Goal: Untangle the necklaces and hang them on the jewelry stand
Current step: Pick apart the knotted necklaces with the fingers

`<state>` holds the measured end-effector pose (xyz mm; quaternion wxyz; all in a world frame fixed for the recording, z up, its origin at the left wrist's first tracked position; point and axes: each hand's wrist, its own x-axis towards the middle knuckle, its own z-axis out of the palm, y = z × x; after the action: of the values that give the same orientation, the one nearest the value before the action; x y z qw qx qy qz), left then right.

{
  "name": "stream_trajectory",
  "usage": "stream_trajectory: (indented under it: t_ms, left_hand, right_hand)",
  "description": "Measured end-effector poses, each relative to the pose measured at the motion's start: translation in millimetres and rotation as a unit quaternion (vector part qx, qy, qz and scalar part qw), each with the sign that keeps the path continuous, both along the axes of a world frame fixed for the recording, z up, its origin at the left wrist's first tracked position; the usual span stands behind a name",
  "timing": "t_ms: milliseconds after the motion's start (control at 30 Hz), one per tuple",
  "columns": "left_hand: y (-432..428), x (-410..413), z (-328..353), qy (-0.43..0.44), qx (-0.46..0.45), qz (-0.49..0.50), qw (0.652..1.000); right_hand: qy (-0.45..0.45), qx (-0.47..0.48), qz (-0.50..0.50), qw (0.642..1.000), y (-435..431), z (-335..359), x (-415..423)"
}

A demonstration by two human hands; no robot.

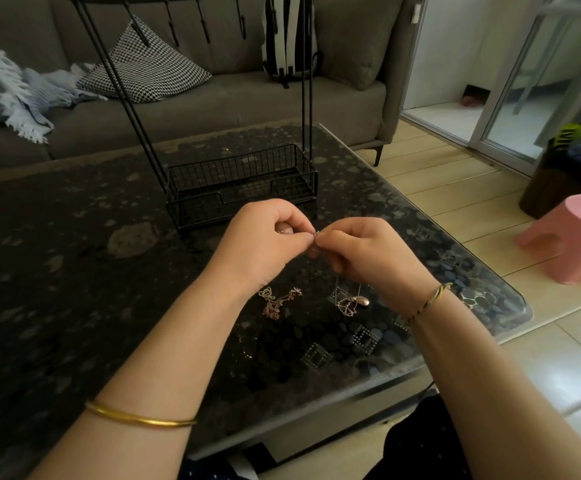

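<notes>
A dark glass-topped table (74,271) with a pebble pattern fills the centre and left of the frame. On it, at upper centre, stands a black wire jewelry stand (240,185) with a basket base. Lower centre lie a rose-gold tangled necklace (277,301) and, just right, a silver necklace (351,303) with a drop pendant.

Black wire jewelry stand (240,185) on dark glass desk (74,271), grey pebble pattern. Rose-gold tangled chain necklace (277,303); silver chain necklace with pale teardrop pendant (353,303). Gold bangle (136,417), yellow-black cord bracelet (427,303). Pink plastic stool (573,237). Grey sofa (213,98), black-white houndstooth cushion (143,64).
</notes>
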<state>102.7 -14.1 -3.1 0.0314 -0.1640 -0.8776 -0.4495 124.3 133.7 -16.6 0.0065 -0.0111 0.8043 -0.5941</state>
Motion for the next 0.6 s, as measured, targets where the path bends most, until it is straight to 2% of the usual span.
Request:
stream_trajectory:
  t_ms: [233, 600]
  left_hand:
    - [1.6, 1.7, -0.4, 0.02, -0.033, -0.008, 0.999]
    - [3.7, 1.3, -0.4, -0.014, -0.034, 0.026, 0.999]
  right_hand:
    - [0.0, 0.023, -0.008, 1.0, -0.6, 2.3, 0.4]
    - [0.029, 0.108, 0.021, 0.994, -4.6, -0.4, 0.1]
